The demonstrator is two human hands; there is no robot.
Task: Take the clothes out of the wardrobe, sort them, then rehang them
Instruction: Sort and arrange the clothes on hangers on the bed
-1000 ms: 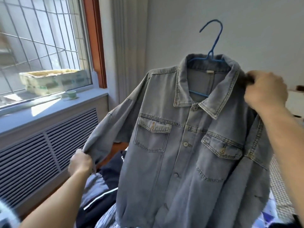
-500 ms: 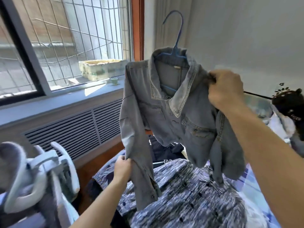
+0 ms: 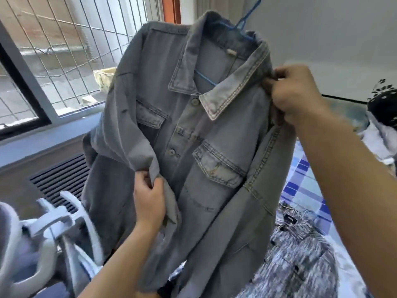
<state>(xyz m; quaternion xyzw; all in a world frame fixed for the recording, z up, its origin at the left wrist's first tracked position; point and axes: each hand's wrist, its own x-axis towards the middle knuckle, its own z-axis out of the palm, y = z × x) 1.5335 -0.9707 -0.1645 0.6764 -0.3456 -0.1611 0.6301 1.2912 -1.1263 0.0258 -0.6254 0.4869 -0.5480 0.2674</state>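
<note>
Head view: a grey-blue denim jacket [image 3: 214,147] fills the centre of the frame, held up in the air on a blue wire hanger [image 3: 242,24] whose hook runs out of the top edge. The right hand [image 3: 298,95], at the right of the frame, has its fingers curled tight around the jacket's shoulder seam, probably gripping the hanger's end through the cloth, so that it carries the weight and keeps the garment facing the person. The left hand [image 3: 150,196], at lower centre, pinches a fold of the sleeve between thumb and fingers and draws it across the front, seemingly to tidy the loose sleeve before the jacket is rehung.

The jacket looks faded and stiff, with pale contrast stitching, a spread collar, two flapped chest pockets and a buttoned placket; it hangs straight from the hanger, its hem near the bottom edge.

Below it at lower right lie a mottled blue-white shirt [image 3: 300,254] and a blue checked sheet [image 3: 305,179]. White hangers [image 3: 60,220] blur at lower left, under a barred window [image 3: 64,50].
</note>
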